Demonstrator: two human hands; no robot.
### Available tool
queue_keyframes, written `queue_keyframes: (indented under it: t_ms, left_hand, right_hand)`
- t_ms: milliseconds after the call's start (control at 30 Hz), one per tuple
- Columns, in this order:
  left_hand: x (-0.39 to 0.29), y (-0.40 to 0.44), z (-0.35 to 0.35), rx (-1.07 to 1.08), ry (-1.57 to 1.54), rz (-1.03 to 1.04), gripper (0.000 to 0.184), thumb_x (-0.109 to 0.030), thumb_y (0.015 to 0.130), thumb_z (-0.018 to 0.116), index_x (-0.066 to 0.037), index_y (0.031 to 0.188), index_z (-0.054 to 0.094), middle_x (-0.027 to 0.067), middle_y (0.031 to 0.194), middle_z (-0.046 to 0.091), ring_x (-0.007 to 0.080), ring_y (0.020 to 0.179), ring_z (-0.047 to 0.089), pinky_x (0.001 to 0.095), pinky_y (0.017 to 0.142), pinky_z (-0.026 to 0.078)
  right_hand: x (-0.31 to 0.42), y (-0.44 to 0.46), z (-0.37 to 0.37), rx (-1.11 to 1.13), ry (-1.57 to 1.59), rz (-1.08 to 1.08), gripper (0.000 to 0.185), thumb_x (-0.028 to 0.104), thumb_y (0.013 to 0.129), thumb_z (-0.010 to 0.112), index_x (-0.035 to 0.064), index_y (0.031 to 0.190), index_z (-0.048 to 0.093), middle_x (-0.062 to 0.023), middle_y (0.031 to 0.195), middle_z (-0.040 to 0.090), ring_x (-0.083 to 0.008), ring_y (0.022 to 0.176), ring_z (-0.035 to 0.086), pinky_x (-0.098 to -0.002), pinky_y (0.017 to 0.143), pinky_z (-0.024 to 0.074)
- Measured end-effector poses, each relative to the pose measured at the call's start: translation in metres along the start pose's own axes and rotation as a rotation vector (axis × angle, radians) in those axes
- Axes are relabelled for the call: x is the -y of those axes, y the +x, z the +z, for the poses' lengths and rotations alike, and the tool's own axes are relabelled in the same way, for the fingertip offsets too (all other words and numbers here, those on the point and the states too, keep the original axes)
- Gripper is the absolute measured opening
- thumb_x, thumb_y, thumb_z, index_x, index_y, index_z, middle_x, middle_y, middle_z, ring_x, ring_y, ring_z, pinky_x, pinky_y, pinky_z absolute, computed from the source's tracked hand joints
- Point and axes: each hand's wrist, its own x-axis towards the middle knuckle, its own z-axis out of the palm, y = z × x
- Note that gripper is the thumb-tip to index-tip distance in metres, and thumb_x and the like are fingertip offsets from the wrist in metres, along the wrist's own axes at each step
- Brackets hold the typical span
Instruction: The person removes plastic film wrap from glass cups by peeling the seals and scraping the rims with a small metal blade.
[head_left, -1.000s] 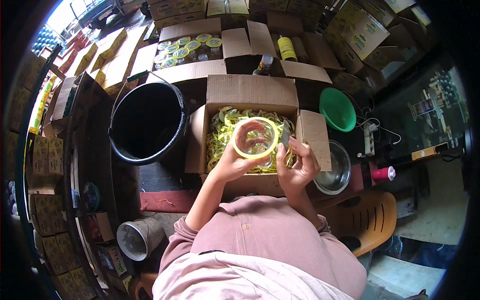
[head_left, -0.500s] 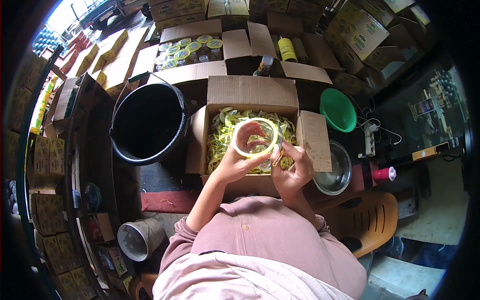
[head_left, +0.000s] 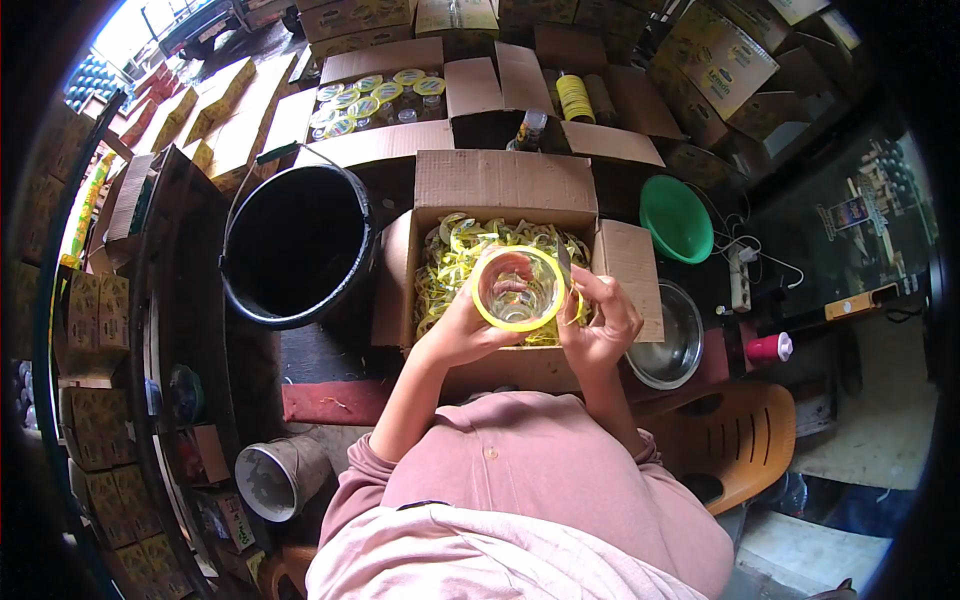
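A clear plastic cup (head_left: 518,290) with a yellow rim is tilted with its mouth toward me. My left hand (head_left: 462,328) is wrapped round the cup's left side. On its right, my right hand (head_left: 598,322) pinches a thin dark blade (head_left: 564,256) that stands up beside the rim. A yellow strip hangs by the right fingers. Beneath both hands is an open cardboard box (head_left: 505,180) filled with yellow-green strips (head_left: 462,240). The fingertips behind the cup are seen only through its clear wall.
A black bucket (head_left: 298,245) stands left of the box. To the right are a green basin (head_left: 676,220), a clear bowl (head_left: 668,338) and a pink spool (head_left: 766,348). Lidded cups (head_left: 364,106) fill a box behind. An orange chair (head_left: 745,440) is at lower right.
The cup has shifted slightly right and its mouth has turned a little. My right hand moved in toward the rim, then back out to the right with the blade.
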Motion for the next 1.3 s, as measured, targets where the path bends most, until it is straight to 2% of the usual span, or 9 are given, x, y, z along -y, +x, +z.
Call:
queue_keyframes:
  t_ms: [200,300,500,600,667,767,867,1067,1300]
  left_hand:
    - [-0.009,0.001,-0.003,0.047,-0.016,-0.024,0.067,-0.008,0.06,0.072,-0.001,0.118,0.038,0.0098,0.111,0.043,0.0183,0.104,0.046,0.0322,0.087,0.042]
    - [-0.012,0.0,-0.004,0.069,0.049,0.031,0.068,-0.009,0.059,0.071,-0.001,0.118,0.039,0.0096,0.111,0.044,0.018,0.103,0.047,0.0321,0.087,0.042]
    - [-0.013,0.003,0.0,0.066,0.007,0.014,0.078,-0.007,0.059,0.072,-0.003,0.124,0.028,0.0093,0.11,0.044,0.017,0.103,0.047,0.0327,0.087,0.041]
    - [0.004,0.004,0.006,-0.028,-0.303,0.044,0.077,-0.003,0.064,0.069,-0.005,0.126,0.024,0.0097,0.112,0.043,0.0186,0.106,0.046,0.0346,0.09,0.039]
    - [0.005,0.003,0.006,-0.072,-0.353,0.049,0.071,-0.001,0.069,0.065,-0.007,0.126,0.024,0.0104,0.114,0.042,0.0204,0.108,0.045,0.0356,0.092,0.037]
    - [0.004,0.003,0.005,-0.096,-0.344,0.063,0.062,0.003,0.076,0.056,-0.01,0.127,0.024,0.0121,0.119,0.04,0.0227,0.113,0.042,0.0358,0.095,0.035]
    - [0.003,0.003,0.008,-0.144,-0.312,0.043,0.061,0.003,0.078,0.054,-0.01,0.128,0.023,0.0127,0.121,0.039,0.0226,0.115,0.04,0.036,0.095,0.035]
    - [0.004,0.003,0.009,-0.121,-0.289,0.056,0.062,0.001,0.077,0.057,-0.01,0.127,0.022,0.0126,0.119,0.04,0.0222,0.113,0.041,0.0355,0.093,0.036]
    - [-0.001,0.006,0.009,-0.116,-0.167,0.096,0.07,-0.001,0.068,0.069,-0.009,0.123,0.026,0.01,0.114,0.042,0.0209,0.107,0.045,0.0343,0.089,0.04]
  right_hand:
    - [-0.007,0.0,-0.003,0.069,0.042,0.033,0.03,-0.005,0.063,0.061,0.0061,0.091,0.063,-0.0074,0.069,0.059,-0.0159,0.059,0.058,-0.0263,0.055,0.0464]
    - [-0.008,0.001,-0.003,0.088,0.069,0.032,0.032,-0.005,0.062,0.061,0.0064,0.092,0.063,-0.0068,0.067,0.057,-0.0156,0.059,0.057,-0.0262,0.054,0.0455]
    - [-0.006,-0.002,0.004,0.011,0.097,0.087,0.03,-0.002,0.064,0.063,0.0055,0.093,0.062,-0.0053,0.065,0.055,-0.0145,0.058,0.055,-0.0258,0.054,0.0445]
    - [-0.006,-0.005,0.005,-0.05,0.083,0.128,0.028,-0.002,0.067,0.064,0.0029,0.094,0.061,-0.0046,0.068,0.056,-0.0119,0.059,0.054,-0.0235,0.055,0.0437]
    - [-0.005,-0.007,0.004,-0.064,0.05,0.11,0.028,-0.005,0.067,0.065,-0.0008,0.094,0.059,-0.0037,0.072,0.056,-0.0079,0.062,0.05,-0.0189,0.056,0.0426]
    - [0.0,-0.006,0.004,-0.09,0.027,0.053,0.025,-0.003,0.069,0.067,-0.0007,0.092,0.059,-0.0055,0.076,0.058,-0.0086,0.061,0.052,-0.0191,0.056,0.0429]
    - [0.005,-0.008,0.007,-0.135,-0.003,0.012,0.029,-0.002,0.067,0.065,0.0041,0.095,0.06,-0.0057,0.068,0.058,-0.0138,0.058,0.057,-0.0248,0.055,0.046]
    - [0.004,-0.01,0.009,-0.116,-0.029,0.002,0.032,-0.004,0.065,0.064,0.0037,0.096,0.06,-0.0058,0.068,0.058,-0.014,0.058,0.057,-0.0249,0.055,0.0463]
    - [0.005,-0.008,0.008,-0.082,-0.038,-0.015,0.03,-0.006,0.064,0.062,0.0032,0.093,0.061,-0.0065,0.069,0.057,-0.0153,0.061,0.057,-0.0256,0.057,0.0453]
